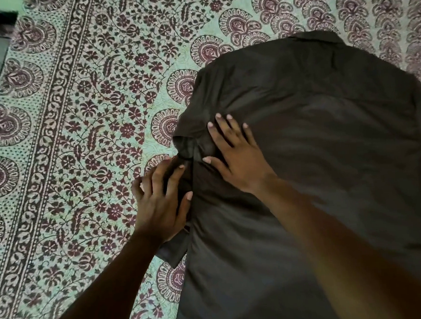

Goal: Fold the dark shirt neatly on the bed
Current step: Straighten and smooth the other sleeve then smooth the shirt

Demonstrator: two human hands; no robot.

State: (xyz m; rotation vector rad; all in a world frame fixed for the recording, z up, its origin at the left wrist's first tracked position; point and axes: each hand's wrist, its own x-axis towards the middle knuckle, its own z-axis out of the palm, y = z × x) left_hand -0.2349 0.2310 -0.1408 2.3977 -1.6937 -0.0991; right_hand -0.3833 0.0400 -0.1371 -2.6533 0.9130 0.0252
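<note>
One dark shirt (326, 153), right fingers (223, 128) spread on it, left fingers (175, 177) pinching sleeve (188, 149).

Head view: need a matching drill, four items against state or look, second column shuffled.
1. left hand
2. right hand
3. dark shirt
4. bedspread

A. flat, fingers spread, pressing on cloth
B. maroon floral print on pale green
C. spread out, collar at the far end
D. fingers curled on the folded-in sleeve

Pairs: 1-D, 2-A, 3-C, 4-B
</note>
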